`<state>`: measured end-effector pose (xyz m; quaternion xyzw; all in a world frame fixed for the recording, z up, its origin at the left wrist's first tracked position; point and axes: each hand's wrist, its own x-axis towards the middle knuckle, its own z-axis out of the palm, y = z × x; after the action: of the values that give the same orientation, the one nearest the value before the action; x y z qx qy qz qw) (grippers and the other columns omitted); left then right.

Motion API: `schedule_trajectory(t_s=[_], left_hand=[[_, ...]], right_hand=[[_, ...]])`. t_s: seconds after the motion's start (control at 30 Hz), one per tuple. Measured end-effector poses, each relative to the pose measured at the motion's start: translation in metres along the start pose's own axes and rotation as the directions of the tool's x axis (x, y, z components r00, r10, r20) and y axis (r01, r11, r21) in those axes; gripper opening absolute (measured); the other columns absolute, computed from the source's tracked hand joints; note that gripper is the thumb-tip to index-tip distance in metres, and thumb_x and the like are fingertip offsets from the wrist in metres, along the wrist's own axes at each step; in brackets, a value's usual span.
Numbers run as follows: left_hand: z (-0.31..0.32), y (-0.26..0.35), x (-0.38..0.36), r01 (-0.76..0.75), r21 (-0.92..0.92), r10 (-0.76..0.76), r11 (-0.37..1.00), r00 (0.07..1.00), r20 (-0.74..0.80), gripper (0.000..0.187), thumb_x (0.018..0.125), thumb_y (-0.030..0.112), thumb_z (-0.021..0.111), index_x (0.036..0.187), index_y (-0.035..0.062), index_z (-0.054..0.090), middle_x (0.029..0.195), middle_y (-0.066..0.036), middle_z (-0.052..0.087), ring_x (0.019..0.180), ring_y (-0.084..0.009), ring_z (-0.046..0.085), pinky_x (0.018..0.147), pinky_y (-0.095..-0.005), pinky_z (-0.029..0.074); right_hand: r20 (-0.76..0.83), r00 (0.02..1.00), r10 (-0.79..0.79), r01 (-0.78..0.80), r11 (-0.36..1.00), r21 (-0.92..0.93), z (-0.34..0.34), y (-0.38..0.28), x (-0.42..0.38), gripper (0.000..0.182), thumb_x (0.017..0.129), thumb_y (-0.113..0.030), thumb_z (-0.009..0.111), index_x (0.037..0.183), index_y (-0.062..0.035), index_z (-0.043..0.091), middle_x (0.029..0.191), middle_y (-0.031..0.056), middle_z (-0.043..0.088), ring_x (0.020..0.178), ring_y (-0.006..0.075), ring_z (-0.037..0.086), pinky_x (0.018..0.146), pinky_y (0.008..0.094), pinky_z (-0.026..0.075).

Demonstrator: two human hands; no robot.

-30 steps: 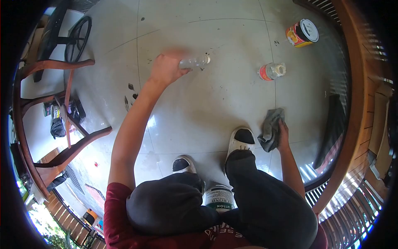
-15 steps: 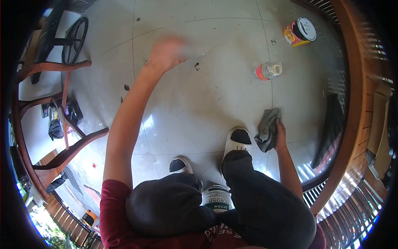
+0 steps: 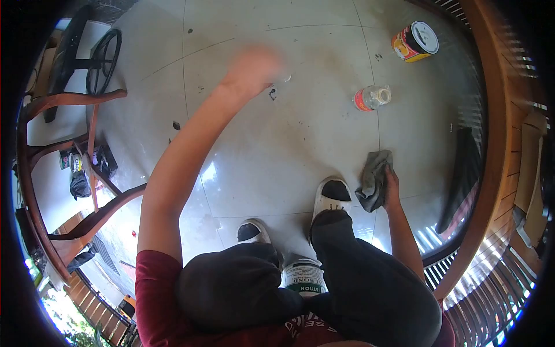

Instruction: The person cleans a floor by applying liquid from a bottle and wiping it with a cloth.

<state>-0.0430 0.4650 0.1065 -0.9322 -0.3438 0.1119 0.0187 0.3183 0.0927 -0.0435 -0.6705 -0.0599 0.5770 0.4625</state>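
My left hand (image 3: 254, 69) reaches out over the tiled floor (image 3: 260, 156), smeared by motion, so its fingers do not show clearly. A small pale edge appears at its right side, but I cannot make out what that is. A dark spot (image 3: 273, 93) lies on the tile just below this hand. Beside my right shoe, my right hand (image 3: 392, 188) is closed around a crumpled grey cloth (image 3: 374, 180). Above the cloth, a clear bottle with a red label (image 3: 372, 98) lies on the floor, its open neck pointing right.
A black, yellow and red paint can (image 3: 415, 42) is at the upper right. Wooden chair legs (image 3: 87, 98) stand on the left, and a wooden bench (image 3: 496, 144) borders the right. A white and green bucket (image 3: 304, 276) is beneath me. Dark specks dot the tiles.
My left hand has moved slightly to the right over the floor. My right hand keeps its hold on the cloth in the same spot.
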Motion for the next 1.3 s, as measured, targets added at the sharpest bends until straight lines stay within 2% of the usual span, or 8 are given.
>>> schedule_trajectory(t_s=[0.1, 0.4, 0.6, 0.8, 0.9, 1.0, 1.13, 1.3], left_hand=[[0.009, -0.002, 0.007, -0.001, 0.048, 0.004, 0.999, 0.998, -0.064, 0.045, 0.071, 0.021, 0.092, 0.113, 0.0130, 0.075, 0.115, 0.001, 0.068, 0.114, -0.0234, 0.063, 0.098, -0.0404, 0.056], [0.010, -0.008, -0.009, 0.076, -0.009, -0.076, 0.997, 0.996, 0.042, 0.054, 0.072, 0.033, 0.093, 0.118, 0.0129, 0.075, 0.117, 0.000, 0.069, 0.113, -0.0240, 0.064, 0.095, -0.0408, 0.060], [0.012, -0.020, -0.001, 0.157, -0.087, -0.164, 0.984, 0.984, -0.073, 0.054, 0.074, 0.039, 0.091, 0.120, 0.0142, 0.075, 0.119, 0.000, 0.068, 0.115, -0.0247, 0.064, 0.097, -0.0414, 0.059], [0.013, -0.013, -0.014, 0.144, -0.141, -0.144, 0.980, 0.990, 0.012, 0.051, 0.074, 0.037, 0.091, 0.117, 0.0144, 0.076, 0.112, -0.001, 0.069, 0.111, -0.0253, 0.066, 0.096, -0.0410, 0.059], [0.022, -0.003, -0.037, 0.127, -0.181, -0.136, 0.975, 0.990, -0.034, 0.047, 0.071, 0.035, 0.092, 0.110, 0.0125, 0.078, 0.109, -0.003, 0.069, 0.108, -0.0256, 0.066, 0.089, -0.0417, 0.060], [0.031, 0.005, -0.057, 0.162, -0.194, -0.178, 0.967, 0.982, -0.068, 0.050, 0.071, 0.037, 0.092, 0.113, 0.0162, 0.077, 0.106, -0.001, 0.069, 0.102, -0.0239, 0.067, 0.088, -0.0407, 0.061], [0.035, 0.004, -0.058, 0.214, -0.216, -0.249, 0.953, 0.957, -0.149, 0.050, 0.071, 0.039, 0.092, 0.114, 0.0171, 0.077, 0.105, 0.001, 0.069, 0.102, -0.0227, 0.067, 0.086, -0.0400, 0.061], [0.029, -0.005, -0.037, 0.275, -0.179, -0.308, 0.945, 0.932, -0.193, 0.050, 0.072, 0.039, 0.091, 0.115, 0.0178, 0.078, 0.109, 0.002, 0.070, 0.103, -0.0225, 0.068, 0.086, -0.0395, 0.062]], right_hand=[[-0.017, 1.000, 0.006, -0.006, 1.000, -0.002, 0.001, -0.001, -0.001, 0.064, 0.104, -0.044, 0.066, 0.147, 0.0024, 0.053, 0.138, 0.0141, 0.064, 0.125, 0.0252, 0.061, 0.109, 0.0388, 0.048], [-0.021, 1.000, 0.000, 0.000, 1.000, -0.013, 0.002, 0.000, 0.000, 0.063, 0.105, -0.045, 0.063, 0.146, 0.0018, 0.054, 0.138, 0.0134, 0.064, 0.124, 0.0253, 0.062, 0.109, 0.0393, 0.048], [0.002, 1.000, 0.003, -0.003, 1.000, -0.011, -0.004, 0.006, 0.006, 0.063, 0.105, -0.046, 0.063, 0.145, 0.0020, 0.053, 0.137, 0.0134, 0.063, 0.123, 0.0259, 0.062, 0.109, 0.0401, 0.048], [-0.024, 1.000, 0.015, -0.015, 1.000, -0.014, -0.003, 0.004, 0.005, 0.063, 0.104, -0.046, 0.064, 0.145, 0.0016, 0.053, 0.138, 0.0133, 0.063, 0.125, 0.0258, 0.062, 0.109, 0.0402, 0.048], [-0.017, 1.000, 0.010, -0.010, 1.000, -0.027, -0.002, 0.002, 0.003, 0.064, 0.104, -0.046, 0.064, 0.146, 0.0013, 0.053, 0.139, 0.0135, 0.062, 0.126, 0.0260, 0.061, 0.110, 0.0402, 0.048], [-0.023, 1.000, 0.003, -0.004, 0.999, -0.033, 0.003, -0.003, -0.002, 0.066, 0.104, -0.047, 0.064, 0.147, 0.0018, 0.052, 0.140, 0.0137, 0.062, 0.127, 0.0262, 0.060, 0.111, 0.0404, 0.047], [0.026, 1.000, 0.012, -0.011, 1.000, -0.026, 0.002, -0.002, 0.002, 0.069, 0.104, -0.048, 0.064, 0.149, 0.0027, 0.051, 0.141, 0.0144, 0.061, 0.128, 0.0268, 0.060, 0.112, 0.0410, 0.046], [-0.024, 1.000, 0.011, -0.013, 0.998, -0.066, 0.001, -0.002, 0.000, 0.070, 0.103, -0.049, 0.064, 0.149, 0.0025, 0.051, 0.142, 0.0144, 0.061, 0.129, 0.0268, 0.059, 0.113, 0.0410, 0.046]])
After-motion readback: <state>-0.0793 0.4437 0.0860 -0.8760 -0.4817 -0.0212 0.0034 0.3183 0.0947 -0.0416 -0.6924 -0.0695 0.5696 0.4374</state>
